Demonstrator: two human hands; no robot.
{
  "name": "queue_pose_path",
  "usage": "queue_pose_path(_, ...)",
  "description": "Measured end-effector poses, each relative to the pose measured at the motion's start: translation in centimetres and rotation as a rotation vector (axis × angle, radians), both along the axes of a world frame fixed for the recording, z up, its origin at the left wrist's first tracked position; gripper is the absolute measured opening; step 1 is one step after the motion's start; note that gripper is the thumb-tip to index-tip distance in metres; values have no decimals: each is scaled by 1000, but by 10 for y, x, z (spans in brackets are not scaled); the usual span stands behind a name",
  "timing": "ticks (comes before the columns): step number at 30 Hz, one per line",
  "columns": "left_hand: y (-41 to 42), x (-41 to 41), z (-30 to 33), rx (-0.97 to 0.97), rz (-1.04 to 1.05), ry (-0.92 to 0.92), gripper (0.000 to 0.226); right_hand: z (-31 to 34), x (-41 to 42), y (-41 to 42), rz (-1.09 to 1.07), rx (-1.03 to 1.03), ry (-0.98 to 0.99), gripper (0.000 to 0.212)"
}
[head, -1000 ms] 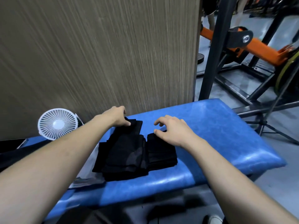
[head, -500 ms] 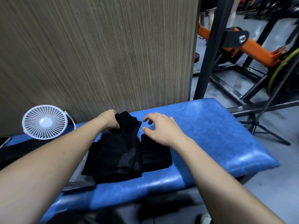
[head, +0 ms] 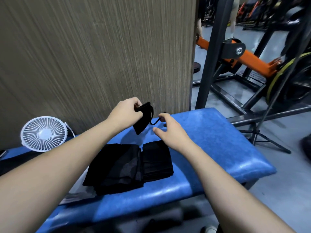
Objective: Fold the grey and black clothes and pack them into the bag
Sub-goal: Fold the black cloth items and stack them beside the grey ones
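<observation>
Nearest to you, the folded black clothes (head: 129, 167) are lying in two stacks side by side on the blue padded bench (head: 210, 148), the larger stack on the left touching the smaller one on the right. A strip of grey fabric (head: 75, 197) is peeking out from under the left stack at the bench's near edge.

Just beyond the stacks, your right hand (head: 170, 132) is hovering above the bench with its fingers loosely curled, the fingertips pinching a thin black cord (head: 155, 122). That cord is running across to the small black bag (head: 143, 118), which your left hand (head: 125, 111) is gripping by its top edge and holding up clear of the bench, so it is hanging tilted.

To your left, a white fan (head: 44, 134) is standing on the bench near the far edge, well apart from the clothes. Directly behind the bench, a wood-grain panel (head: 101, 56) is closing off the far side. To the right, a dark metal frame (head: 212, 52) with an orange arm (head: 249, 56) is standing on the floor.
</observation>
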State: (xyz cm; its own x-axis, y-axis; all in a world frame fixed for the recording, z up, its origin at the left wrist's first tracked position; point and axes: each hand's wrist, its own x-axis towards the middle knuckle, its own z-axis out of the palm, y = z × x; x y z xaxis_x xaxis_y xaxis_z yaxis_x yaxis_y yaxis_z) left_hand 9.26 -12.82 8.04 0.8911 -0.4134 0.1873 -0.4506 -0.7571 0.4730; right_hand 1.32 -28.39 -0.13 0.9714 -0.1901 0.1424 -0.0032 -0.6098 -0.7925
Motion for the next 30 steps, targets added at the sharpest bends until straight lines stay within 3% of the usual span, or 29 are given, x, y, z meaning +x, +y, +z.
queue_pose_path(5,-24,-31,18,-75,-100,-30,6,1,-3,-12,-112,105,-111,62)
queue_pose_path(8,-35,-41,20,-207,-146,39,5,3,-5,-23,-195,16,-137,69)
queue_pose_path(11,-43,-48,19,-366,-164,214,4,7,-9,-34,-186,-54,-117,55)
queue_pose_path(15,-45,-50,14,-488,-160,353,7,14,-22,-48,-149,151,-153,28)
queue_pose_path(22,-60,-64,-5,-513,-184,438,6,20,-46,-67,-97,356,-199,21)
queue_pose_path(26,-71,-80,-20,-465,-318,346,22,21,-58,-83,-128,380,-221,24)
queue_pose_path(30,-82,-98,-36,-330,-358,58,42,18,-71,-101,-177,252,-221,30)
